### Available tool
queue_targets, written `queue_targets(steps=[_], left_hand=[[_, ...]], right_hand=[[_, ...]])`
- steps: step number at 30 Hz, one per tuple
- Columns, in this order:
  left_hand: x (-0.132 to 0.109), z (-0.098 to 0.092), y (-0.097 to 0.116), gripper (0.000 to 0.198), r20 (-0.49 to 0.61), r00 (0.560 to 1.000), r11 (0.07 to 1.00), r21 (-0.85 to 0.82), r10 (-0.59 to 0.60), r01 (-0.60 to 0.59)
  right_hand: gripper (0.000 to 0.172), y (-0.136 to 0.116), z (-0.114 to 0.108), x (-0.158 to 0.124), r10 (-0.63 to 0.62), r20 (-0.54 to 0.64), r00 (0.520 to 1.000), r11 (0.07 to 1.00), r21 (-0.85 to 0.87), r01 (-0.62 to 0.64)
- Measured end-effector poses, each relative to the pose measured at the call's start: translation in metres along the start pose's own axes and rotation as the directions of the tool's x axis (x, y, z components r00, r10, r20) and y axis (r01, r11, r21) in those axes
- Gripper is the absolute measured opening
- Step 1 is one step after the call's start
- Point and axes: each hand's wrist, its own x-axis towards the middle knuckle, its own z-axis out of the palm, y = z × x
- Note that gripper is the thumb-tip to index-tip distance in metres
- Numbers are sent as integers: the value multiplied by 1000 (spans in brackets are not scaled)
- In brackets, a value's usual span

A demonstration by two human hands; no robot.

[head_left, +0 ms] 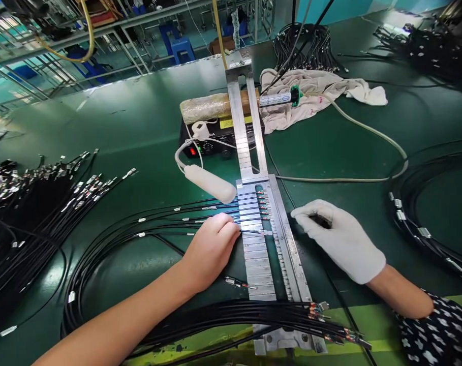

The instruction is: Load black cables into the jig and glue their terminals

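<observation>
My bare left hand (211, 249) is closed on a black cable at the left edge of a slotted metal fixture (259, 259). That cable's end lies across the fixture, below several cables (249, 206) set side by side in its slots. My right hand (335, 236), in a white glove, is right of the fixture, its thumb and forefinger pressed together; anything between them is too small to make out. A white cylindrical lamp or tool (211, 184) rests above my left hand. One loose cable end (236, 281) lies below it.
A bundle of black cables (223, 315) crosses the fixture's lower part. Behind stand a black control box (211, 147) and a syringe-like tube (278, 99) on a cloth (322, 84). More cables pile at left (28, 203) and coil at right (409, 218).
</observation>
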Motion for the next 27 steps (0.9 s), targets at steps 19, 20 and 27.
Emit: queue_targets(steps=[19, 20, 27], left_hand=[[23, -1, -9, 21, 121, 972, 971, 109, 202, -215], [23, 0, -9, 20, 117, 970, 969, 100, 212, -224], [10, 5, -6, 24, 75, 994, 996, -46, 79, -75]], right_hand=[[15, -2, 0, 5, 23, 111, 994, 1000, -6, -22], [15, -2, 0, 5, 24, 116, 993, 1000, -13, -23], [14, 0, 0, 6, -13, 117, 993, 1000, -25, 16]])
